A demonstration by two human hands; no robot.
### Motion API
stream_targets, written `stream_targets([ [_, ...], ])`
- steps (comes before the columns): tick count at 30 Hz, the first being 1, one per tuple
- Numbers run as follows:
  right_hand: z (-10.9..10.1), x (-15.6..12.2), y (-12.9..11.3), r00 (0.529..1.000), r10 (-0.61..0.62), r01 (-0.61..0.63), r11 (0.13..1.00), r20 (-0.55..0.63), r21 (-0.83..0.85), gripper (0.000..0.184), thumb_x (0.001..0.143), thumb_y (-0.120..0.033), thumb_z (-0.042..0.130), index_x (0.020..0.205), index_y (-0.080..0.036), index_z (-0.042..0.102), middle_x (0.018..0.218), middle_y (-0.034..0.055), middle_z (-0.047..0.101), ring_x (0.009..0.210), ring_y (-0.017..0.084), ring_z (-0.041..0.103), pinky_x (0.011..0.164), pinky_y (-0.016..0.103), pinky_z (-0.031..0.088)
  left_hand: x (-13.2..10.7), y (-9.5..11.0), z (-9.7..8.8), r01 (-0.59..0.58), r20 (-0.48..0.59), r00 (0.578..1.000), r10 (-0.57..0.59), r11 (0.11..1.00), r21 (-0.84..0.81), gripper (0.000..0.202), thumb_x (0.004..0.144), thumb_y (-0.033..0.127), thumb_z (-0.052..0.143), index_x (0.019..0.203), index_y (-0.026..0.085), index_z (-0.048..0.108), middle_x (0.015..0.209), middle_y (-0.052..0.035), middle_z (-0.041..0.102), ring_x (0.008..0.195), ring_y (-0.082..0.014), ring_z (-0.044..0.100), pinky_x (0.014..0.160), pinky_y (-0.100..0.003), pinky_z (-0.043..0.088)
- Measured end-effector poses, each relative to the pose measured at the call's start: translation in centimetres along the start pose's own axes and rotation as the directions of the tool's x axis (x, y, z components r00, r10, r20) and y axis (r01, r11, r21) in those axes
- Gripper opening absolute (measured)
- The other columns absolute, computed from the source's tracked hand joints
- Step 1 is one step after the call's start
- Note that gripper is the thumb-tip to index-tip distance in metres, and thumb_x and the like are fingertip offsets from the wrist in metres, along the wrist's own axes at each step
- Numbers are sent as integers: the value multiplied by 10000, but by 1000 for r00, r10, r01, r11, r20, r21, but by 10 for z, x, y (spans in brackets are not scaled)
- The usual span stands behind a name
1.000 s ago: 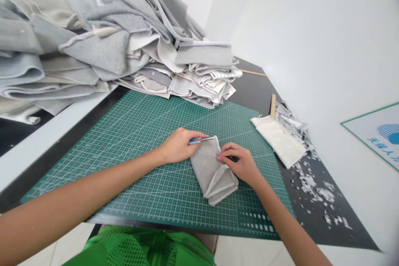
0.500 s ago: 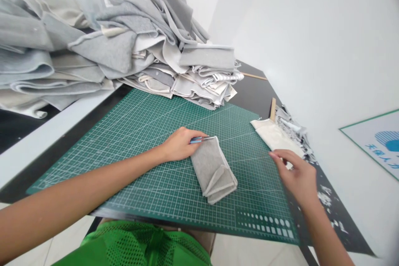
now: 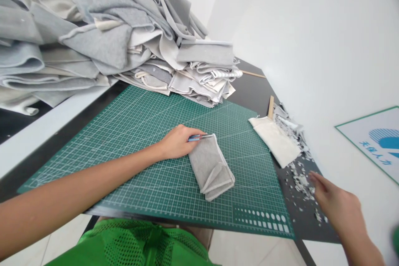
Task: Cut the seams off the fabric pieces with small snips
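Observation:
My left hand [image 3: 177,142] is closed around small blue-handled thread snips [image 3: 195,137], their metal tip pointing right. It rests at the upper left edge of a folded grey cloth piece [image 3: 207,162], with fingertips partly hidden there. The cloth lies on a green cutting mat [image 3: 149,178], and a loose flap is folded over at its near end. Over the right side of the table, my right hand [image 3: 338,203] is raised with thumb and fingers together, slightly blurred. Whether anything is pinched in them I cannot make out.
A cream cloth piece [image 3: 277,141] lies across the mat's right edge. Beside it are small pale scraps [image 3: 301,181] on the black table [image 3: 288,208] and a wooden strip [image 3: 271,107]. Grey fabric pieces [image 3: 109,45] are heaped at the back left, near a folded stack [image 3: 205,54].
My right hand has moved right and toward me, away from the cream cloth, uncovering scraps. My left hand stays on the grey cloth with the snips. The view has shifted slightly.

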State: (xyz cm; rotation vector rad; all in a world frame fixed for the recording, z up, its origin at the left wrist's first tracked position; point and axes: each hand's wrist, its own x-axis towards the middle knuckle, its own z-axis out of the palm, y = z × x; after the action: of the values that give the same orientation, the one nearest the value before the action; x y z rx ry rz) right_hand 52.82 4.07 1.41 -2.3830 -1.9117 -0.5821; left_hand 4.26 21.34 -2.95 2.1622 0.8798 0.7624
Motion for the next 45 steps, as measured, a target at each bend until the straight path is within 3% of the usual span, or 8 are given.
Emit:
stream_targets([
  [2, -3, 4, -14, 999, -42, 43, 998, 19, -38, 300, 815, -274, 540, 1037, -252, 739, 572, 94, 686, 451, 276, 631, 430, 357, 436, 0, 0, 0, -2, -1, 1000, 2, 1000, 6, 348, 879, 204, 509, 1185, 255, 667, 1051, 3, 743, 936, -196, 696, 809, -302, 508],
  [5, -10, 10, -39, 995, -31, 27, 999, -96, -48, 271, 831, -417, 557, 926, -254, 752, 632, 62, 711, 492, 251, 649, 421, 321, 424, 0, 0, 0, -1, -5, 1000, 1, 1000, 20, 340, 878, 200, 508, 1171, 246, 675, 1032, -2, 747, 913, -194, 697, 784, -296, 507],
  [10, -35, 19, -109, 960, -31, 102, 965, -280, 244, 268, 865, -448, 599, 863, -218, 737, 691, 23, 722, 568, 192, 660, 551, 301, 490, 0, 0, 0, 8, 2, 1000, -8, 999, 42, 345, 875, 194, 508, 1171, 252, 676, 982, -3, 754, 851, -187, 698, 732, -287, 498],
  [14, -46, 35, -182, 935, -329, 332, 682, -132, 651, 161, 886, -276, 617, 1003, -236, 719, 1079, 53, 703, 938, 203, 664, 759, 301, 539, 0, 0, 1, 10, 8, 1000, -11, 999, 48, 348, 877, 198, 503, 1179, 240, 672, 1022, -17, 748, 886, -194, 696, 767, -297, 498],
  [20, -22, 51, -247, 850, -527, 304, 485, -3, 820, 108, 859, -267, 667, 938, -224, 728, 958, 50, 687, 711, 148, 613, 614, 278, 511, -1, 1, 1, 10, 11, 1000, -10, 998, 60, 355, 876, 209, 503, 1189, 248, 667, 1024, -21, 748, 875, -194, 696, 758, -295, 499],
  [28, -4, 46, -253, 843, -535, 348, 468, -53, 813, 92, 871, -232, 648, 881, -214, 738, 917, 54, 666, 721, 148, 604, 590, 269, 497, -1, -1, 1, 11, 9, 1000, -12, 998, 62, 387, 846, 182, 510, 1189, 261, 668, 984, -23, 755, 842, -197, 698, 734, -296, 499],
  [36, -2, 44, -260, 831, -541, 418, 457, -128, 785, 113, 891, -178, 588, 871, -208, 694, 924, 58, 685, 892, 193, 627, 815, 339, 505, -1, -1, 1, -2, 8, 1000, 2, 998, 65, 372, 869, 205, 499, 1198, 273, 660, 1004, -20, 750, 858, -195, 694, 750, -303, 497],
  [45, -12, 42, -232, 940, -308, 302, 546, -148, 782, 124, 916, -230, 556, 824, -194, 631, 892, 51, 660, 835, 170, 629, 672, 267, 509, -1, -1, 0, 1, 14, 1000, -2, 998, 67, 358, 872, 208, 502, 1186, 262, 665, 998, -20, 751, 865, -193, 697, 754, -300, 501],
])
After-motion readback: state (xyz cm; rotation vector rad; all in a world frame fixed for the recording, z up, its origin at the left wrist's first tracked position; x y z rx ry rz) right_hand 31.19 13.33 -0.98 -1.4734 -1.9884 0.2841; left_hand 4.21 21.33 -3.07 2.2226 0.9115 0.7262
